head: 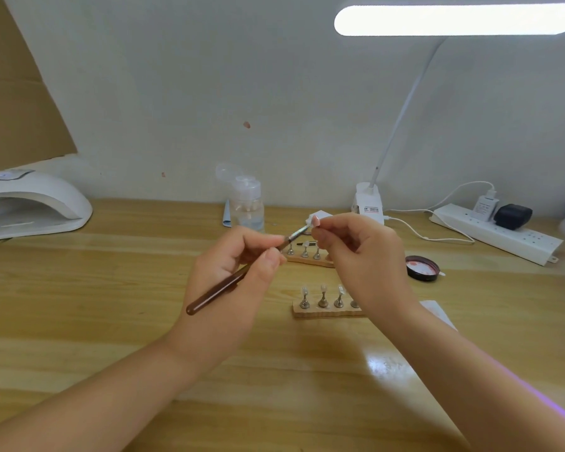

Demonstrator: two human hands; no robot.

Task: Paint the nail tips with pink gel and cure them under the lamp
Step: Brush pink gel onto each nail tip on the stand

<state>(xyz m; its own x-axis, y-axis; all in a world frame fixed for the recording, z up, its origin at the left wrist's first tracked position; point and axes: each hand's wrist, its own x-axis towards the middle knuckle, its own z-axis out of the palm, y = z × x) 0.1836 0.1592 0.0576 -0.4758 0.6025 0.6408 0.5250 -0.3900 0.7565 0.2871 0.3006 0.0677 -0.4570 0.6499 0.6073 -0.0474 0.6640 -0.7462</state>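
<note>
My left hand [238, 275] grips a brown-handled gel brush [229, 285], whose bristle end points up and right. My right hand [356, 252] pinches a small nail tip [316, 220] with pink on it, held above the table; the brush tip touches it. Below my hands a wooden holder [323, 309] carries clear nail tips on metal stands. A second wooden holder [310, 259] with stands sits behind, partly hidden by my hands. The white curing lamp [30, 203] stands at the far left. A black lid with pink gel [422, 268] lies to the right.
A clear pump bottle [247, 203] stands at the back centre. A white desk lamp [369, 200] is clipped behind my right hand, its cable trailing to a white power strip [503, 233] at the right. A white paper [437, 313] lies near my right forearm.
</note>
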